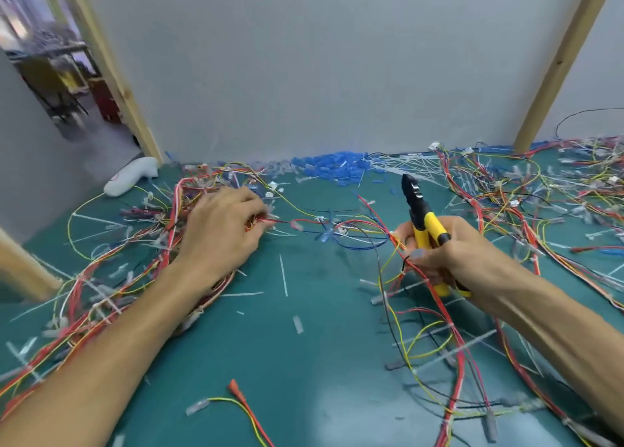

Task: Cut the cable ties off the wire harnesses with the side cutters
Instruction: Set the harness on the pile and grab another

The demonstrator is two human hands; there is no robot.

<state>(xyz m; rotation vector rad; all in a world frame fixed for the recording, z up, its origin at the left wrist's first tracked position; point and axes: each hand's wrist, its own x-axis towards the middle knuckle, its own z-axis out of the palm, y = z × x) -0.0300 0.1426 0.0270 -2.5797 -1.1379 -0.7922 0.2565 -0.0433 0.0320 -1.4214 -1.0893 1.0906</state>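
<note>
Both grips clenched: left hand [223, 230] on harness [175, 203], right hand [452, 254] on cutters [422, 217], tips up; harness lies left, wires crosswise.

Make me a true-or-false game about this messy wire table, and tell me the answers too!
1. The right hand holds the side cutters. True.
2. The left hand is holding nothing. False: it grips a wire harness on the mat.
3. The mat is red. False: it is green.
4. A heap of blue bits lies at the back by the wall. True.
5. The side cutters are biting a cable tie. False: their tip points up in the air, touching nothing.
</note>
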